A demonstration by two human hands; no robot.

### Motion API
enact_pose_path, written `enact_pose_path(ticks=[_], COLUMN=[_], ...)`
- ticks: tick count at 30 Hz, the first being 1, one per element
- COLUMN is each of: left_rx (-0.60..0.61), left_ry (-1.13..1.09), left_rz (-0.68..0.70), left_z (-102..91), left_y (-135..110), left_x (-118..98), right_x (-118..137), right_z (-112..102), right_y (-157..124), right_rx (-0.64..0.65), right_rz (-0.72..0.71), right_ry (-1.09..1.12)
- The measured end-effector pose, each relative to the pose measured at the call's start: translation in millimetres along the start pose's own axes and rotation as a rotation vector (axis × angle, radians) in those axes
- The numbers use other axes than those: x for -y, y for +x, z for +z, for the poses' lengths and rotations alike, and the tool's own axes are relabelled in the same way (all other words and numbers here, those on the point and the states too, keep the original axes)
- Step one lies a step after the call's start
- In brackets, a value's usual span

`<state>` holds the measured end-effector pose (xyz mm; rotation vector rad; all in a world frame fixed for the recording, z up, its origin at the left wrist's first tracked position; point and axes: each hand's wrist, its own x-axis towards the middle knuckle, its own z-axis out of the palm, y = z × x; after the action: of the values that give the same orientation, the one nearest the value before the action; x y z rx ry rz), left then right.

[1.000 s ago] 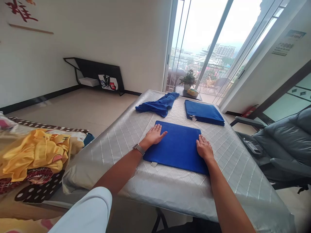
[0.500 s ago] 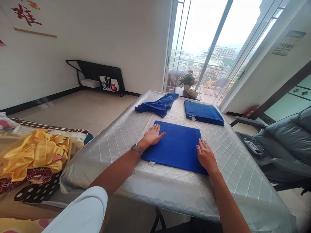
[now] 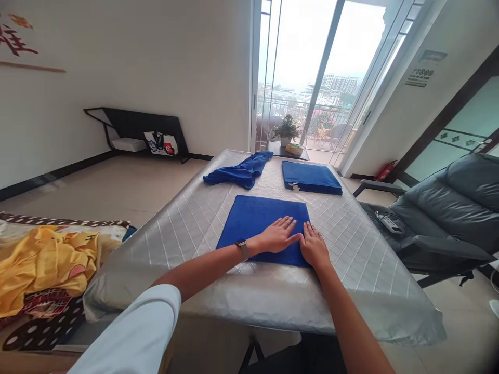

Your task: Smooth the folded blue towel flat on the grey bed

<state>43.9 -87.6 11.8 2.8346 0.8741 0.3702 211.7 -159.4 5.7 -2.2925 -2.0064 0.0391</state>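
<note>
A blue cloth [image 3: 249,221], spread flat like a towel, lies in front of me on the silver quilted table cover [image 3: 183,223]. My left hand [image 3: 277,235] rests flat on its right half, fingers stretched out. At the cloth's right edge my right hand [image 3: 314,245] lies flat too, its thumb close to the left thumb. Both hands hide part of the right side. Farther back sits a stack of folded blue cloths [image 3: 312,176] with white tags at its near left corner. A crumpled blue cloth [image 3: 241,171] lies at the far left of the table.
To the right stands a grey armchair [image 3: 448,208] with a small device [image 3: 390,222] on its seat. Yellow fabric [image 3: 50,259] is heaped at the left. Beyond the table, a potted plant [image 3: 287,130] stands by the glass door.
My left hand has slid right across the cloth, from its left edge to beside my right hand. The right hand stays at the right edge. The view has shifted slightly.
</note>
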Motion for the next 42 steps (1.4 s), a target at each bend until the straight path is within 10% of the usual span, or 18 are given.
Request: enact_pose_path(ticks=[8,17,22,29,42], left_rx=[-0.007,0.043,0.028,0.006,0.048], left_ry=[-0.017,0.073,0.108,0.081,0.111], left_rz=[-0.088,-0.411,-0.463,-0.463,-0.471], left_z=[20.3,-24.7,-31.2,-29.7,-36.4], left_y=[36,-83,-123,-121,-120], left_x=[-22,72,82,79,78], right_x=[2,1,2,2,-10], right_z=[-6,-1,-3,-15,2], right_y=[-4,0,1,-20,-47], right_rx=[-0.001,0.001,-0.023,-0.198,0.050], right_rz=[0.017,0.025,0.019,-0.006,0.021], right_ry=[0.020,0.038,0.019,0.022,-0.020])
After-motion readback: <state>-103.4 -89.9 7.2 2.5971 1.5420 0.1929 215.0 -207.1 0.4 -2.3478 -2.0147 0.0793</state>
